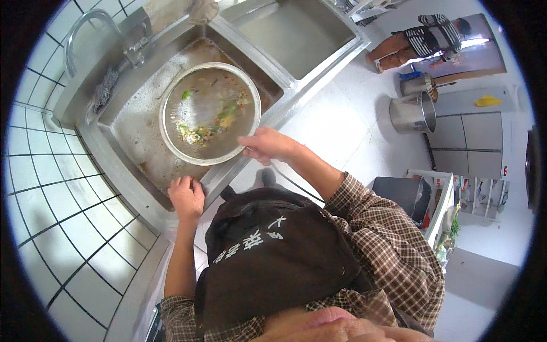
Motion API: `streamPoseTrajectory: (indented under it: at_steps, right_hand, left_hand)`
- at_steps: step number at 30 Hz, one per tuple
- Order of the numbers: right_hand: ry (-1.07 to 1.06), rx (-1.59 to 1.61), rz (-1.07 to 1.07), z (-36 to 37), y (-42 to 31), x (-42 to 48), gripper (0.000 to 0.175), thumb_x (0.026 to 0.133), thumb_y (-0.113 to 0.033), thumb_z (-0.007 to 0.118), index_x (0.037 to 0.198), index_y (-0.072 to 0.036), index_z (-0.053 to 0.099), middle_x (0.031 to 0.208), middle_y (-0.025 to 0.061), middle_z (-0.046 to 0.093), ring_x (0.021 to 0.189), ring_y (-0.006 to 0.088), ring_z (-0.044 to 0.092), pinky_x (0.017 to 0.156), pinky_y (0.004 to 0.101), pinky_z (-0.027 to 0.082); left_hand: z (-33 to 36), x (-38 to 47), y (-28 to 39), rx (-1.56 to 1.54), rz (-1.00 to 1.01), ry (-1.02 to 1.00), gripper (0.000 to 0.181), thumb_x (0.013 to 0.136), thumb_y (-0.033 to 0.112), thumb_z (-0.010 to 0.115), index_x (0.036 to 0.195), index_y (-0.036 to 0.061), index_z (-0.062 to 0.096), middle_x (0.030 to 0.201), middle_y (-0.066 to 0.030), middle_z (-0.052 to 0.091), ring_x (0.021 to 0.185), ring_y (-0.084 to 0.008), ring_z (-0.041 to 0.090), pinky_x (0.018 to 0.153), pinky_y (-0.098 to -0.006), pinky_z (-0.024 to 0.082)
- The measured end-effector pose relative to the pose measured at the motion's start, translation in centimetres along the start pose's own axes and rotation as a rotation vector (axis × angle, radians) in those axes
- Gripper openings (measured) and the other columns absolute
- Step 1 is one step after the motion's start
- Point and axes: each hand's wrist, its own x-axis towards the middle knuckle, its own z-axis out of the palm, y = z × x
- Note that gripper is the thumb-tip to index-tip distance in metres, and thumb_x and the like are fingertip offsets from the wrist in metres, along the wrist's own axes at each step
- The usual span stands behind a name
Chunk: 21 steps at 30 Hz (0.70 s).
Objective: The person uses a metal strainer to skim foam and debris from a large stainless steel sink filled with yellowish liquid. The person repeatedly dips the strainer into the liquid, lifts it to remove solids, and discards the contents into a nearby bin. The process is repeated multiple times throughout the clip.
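Note:
A round metal-rimmed strainer (194,102) rests in the near basin of a stainless steel sink (239,46), with cloudy, foamy water around it. Food scraps (201,130), green, yellow, white and red bits, lie along its lower and right side. My right hand (267,145) grips the strainer's near right rim, thumb on top and fingers curled below. A thin dark rod or cord (295,184) runs from under that hand toward my forearm. My left hand (186,196) is at the basin's near left corner with bent fingers; their tips are partly hidden, and no object shows in them.
A curved faucet (92,15) and a steel scouring pad (104,87) sit along the tiled wall (64,188). Water fills the second basin (290,36). A cloth (204,10) lies at the back. To the right are a steel pot (410,112), a dark bin (399,194) and a person (423,42).

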Motion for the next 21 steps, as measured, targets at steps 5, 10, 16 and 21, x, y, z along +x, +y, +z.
streamPoseTrajectory:
  at_steps: [5, 10, 16, 21]
  right_hand:
    - [-0.013, 0.071, 0.005, -1.0, 1.8, 0.0, 0.042, 0.098, -0.038, 0.065, 0.08, -0.001, 0.062, 0.055, -0.0012, 0.044, 0.041, 0.011, 0.035, 0.039, 0.0305, 0.027]
    - [-0.101, 0.236, 0.044, -3.7, 2.2, 0.1, 0.04, 0.099, -0.036, 0.065, 0.079, -0.001, 0.06, 0.055, -0.0002, 0.043, 0.04, 0.0116, 0.037, 0.038, 0.0303, 0.028]
    - [-0.216, 0.195, -0.116, -6.0, 2.2, 0.0, 0.043, 0.1, -0.039, 0.063, 0.077, -0.003, 0.059, 0.055, 0.0002, 0.044, 0.041, 0.0121, 0.035, 0.04, 0.0315, 0.029]
    - [-0.199, 0.162, 0.084, -6.6, 2.0, -0.5, 0.042, 0.1, -0.039, 0.063, 0.079, -0.003, 0.06, 0.055, -0.0007, 0.045, 0.041, 0.0113, 0.035, 0.04, 0.0303, 0.029]
  left_hand:
    - [2.3, -1.3, 1.1, 0.143, -0.113, -0.015, 0.021, 0.094, 0.018, 0.058, 0.081, 0.0035, 0.064, 0.087, -0.0175, 0.061, 0.085, -0.0413, 0.061, 0.077, -0.0529, 0.047]
    - [2.2, -1.2, 2.2, 0.195, -0.017, 0.093, 0.022, 0.094, 0.017, 0.057, 0.078, 0.0029, 0.062, 0.084, -0.0171, 0.06, 0.081, -0.041, 0.06, 0.073, -0.0529, 0.047]
    - [2.0, -1.2, 3.0, 0.329, 0.007, 0.124, 0.021, 0.093, 0.018, 0.058, 0.078, 0.0029, 0.062, 0.082, -0.0167, 0.059, 0.081, -0.0398, 0.059, 0.073, -0.0505, 0.046]
    - [2.0, -1.3, 2.7, 0.329, 0.001, 0.14, 0.02, 0.091, 0.017, 0.059, 0.075, 0.0054, 0.062, 0.081, -0.0136, 0.06, 0.081, -0.0379, 0.06, 0.073, -0.0496, 0.046]
